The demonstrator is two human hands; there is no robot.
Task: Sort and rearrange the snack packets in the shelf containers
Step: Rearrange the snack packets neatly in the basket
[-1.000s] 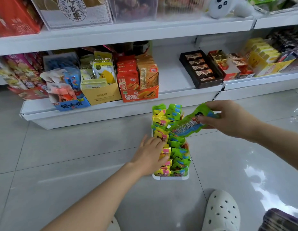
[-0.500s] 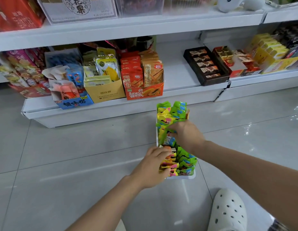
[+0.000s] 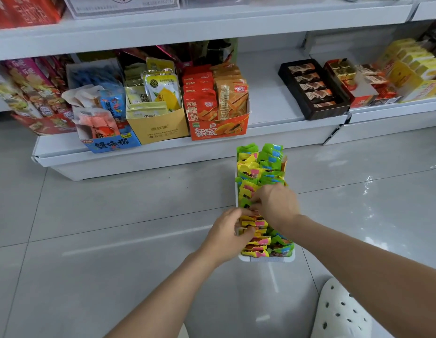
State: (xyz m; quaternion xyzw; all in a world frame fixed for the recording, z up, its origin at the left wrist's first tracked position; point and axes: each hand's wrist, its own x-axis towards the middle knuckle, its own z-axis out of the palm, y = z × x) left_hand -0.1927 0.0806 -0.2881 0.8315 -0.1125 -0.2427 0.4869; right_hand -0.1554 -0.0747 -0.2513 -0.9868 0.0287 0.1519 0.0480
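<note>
— Where is the white tray (image 3: 236, 191)?
— On the floor before the orange box (image 3: 219, 128), its long axis pointing to it.
— The hands?
— Left hand (image 3: 226, 236) and right hand (image 3: 276, 206) pinch the packets (image 3: 253, 223) inside.

Grey tiled floor (image 3: 114, 228) fills the lower frame; a white tray (image 3: 267, 259) of packets sits on it at centre, a white clog (image 3: 338, 313) at lower right. The low shelf (image 3: 268, 103) above carries snack boxes (image 3: 158, 128) and a black tray (image 3: 314, 89).
</note>
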